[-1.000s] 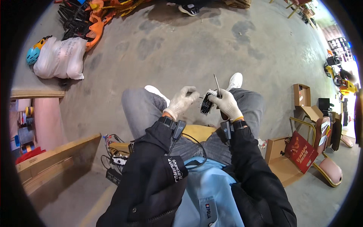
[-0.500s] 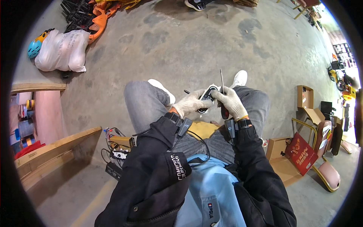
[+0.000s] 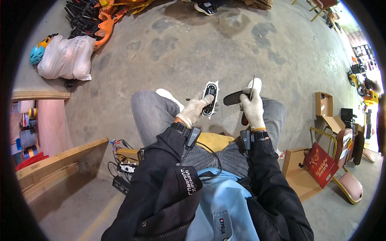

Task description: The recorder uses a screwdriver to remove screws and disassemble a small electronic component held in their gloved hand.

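Gripping a white-edged black panel, the gloved left hand closes round it; just beside, the right hand clasps a dark cover and thin screwdriver.

Both forearms are seen entering from the lower edge, clad in black sleeves, converging above the knees; a small black device is strapped at each wrist. The left hand, gloved in white knit, is held palm-up, fingers curled closed around a flat object, thumb laid along its edge; the wrist is bent slightly inward. The right hand, likewise gloved, is held knuckles-up, fingers clenched around what it carries. The two hands are held near each other but apart, not touching.
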Tool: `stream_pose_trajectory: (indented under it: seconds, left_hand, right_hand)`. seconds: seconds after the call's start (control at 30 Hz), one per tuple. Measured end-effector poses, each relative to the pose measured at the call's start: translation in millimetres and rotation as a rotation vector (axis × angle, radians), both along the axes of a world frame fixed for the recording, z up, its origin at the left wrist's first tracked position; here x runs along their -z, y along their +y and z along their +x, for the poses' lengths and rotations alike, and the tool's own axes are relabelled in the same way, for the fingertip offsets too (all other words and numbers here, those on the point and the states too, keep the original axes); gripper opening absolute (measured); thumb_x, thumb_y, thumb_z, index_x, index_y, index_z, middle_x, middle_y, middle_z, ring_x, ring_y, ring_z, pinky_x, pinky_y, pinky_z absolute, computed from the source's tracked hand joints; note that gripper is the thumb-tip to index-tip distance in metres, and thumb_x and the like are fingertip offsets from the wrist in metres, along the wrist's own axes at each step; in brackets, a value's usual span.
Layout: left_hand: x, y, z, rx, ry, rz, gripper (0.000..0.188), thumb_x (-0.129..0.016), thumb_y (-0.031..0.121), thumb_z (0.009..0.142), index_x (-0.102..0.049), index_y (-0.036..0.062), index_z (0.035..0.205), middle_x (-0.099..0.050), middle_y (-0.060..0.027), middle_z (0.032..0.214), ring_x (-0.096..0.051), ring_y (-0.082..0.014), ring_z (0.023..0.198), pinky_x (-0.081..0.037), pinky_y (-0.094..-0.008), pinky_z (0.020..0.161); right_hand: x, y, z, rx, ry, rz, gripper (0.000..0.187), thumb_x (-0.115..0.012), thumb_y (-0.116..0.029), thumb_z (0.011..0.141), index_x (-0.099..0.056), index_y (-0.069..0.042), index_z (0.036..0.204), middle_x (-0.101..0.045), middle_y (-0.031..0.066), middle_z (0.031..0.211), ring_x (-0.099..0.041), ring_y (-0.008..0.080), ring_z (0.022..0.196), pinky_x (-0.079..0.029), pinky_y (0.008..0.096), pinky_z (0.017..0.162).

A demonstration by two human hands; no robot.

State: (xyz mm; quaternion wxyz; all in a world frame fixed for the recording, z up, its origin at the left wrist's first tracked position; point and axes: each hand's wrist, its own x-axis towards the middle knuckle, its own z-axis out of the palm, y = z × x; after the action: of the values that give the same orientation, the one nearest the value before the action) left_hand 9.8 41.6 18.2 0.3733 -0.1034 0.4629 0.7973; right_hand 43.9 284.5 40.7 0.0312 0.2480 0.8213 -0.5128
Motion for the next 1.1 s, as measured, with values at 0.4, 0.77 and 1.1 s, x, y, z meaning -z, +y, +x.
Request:
stream_pose_trajectory:
  seconds: [0.4,0.77,1.1]
  left_hand:
    - [31,-1,-8,-0.111,-0.029,0.012,0.069,-0.034,0.062,0.111,-0.058,0.0055,0.142,-0.07,-0.0089,0.122,-0.071,-0.0176,0.103,-0.062,-0.0348,0.088]
    - [-5,12,4,0.169,0.036,0.073,0.066,-0.029,0.057,0.114,-0.055,0.0075,0.149,-0.068,-0.0083,0.129,-0.068,-0.0107,0.11,-0.057,-0.023,0.091]
    - [4,11,9,0.207,0.073,0.047,0.06,-0.048,0.049,0.112,-0.051,0.0042,0.151,-0.065,-0.0082,0.132,-0.064,-0.0128,0.114,-0.055,-0.0289,0.099]
  right_hand:
    - [-25,9,3,-0.108,0.04,-0.555,0.057,-0.069,-0.011,0.093,-0.055,0.005,0.145,-0.059,-0.0006,0.09,-0.055,0.0085,0.067,-0.047,0.024,0.062]
    - [-25,-9,3,-0.367,-0.111,-0.451,0.041,-0.074,-0.018,0.093,-0.065,0.003,0.127,-0.067,0.0036,0.093,-0.06,0.0096,0.076,-0.052,0.0262,0.068]
    - [-18,-10,2,-0.332,-0.092,-0.455,0.043,-0.072,-0.022,0.096,-0.065,0.006,0.128,-0.068,0.0038,0.094,-0.06,0.0106,0.078,-0.051,0.0263,0.071]
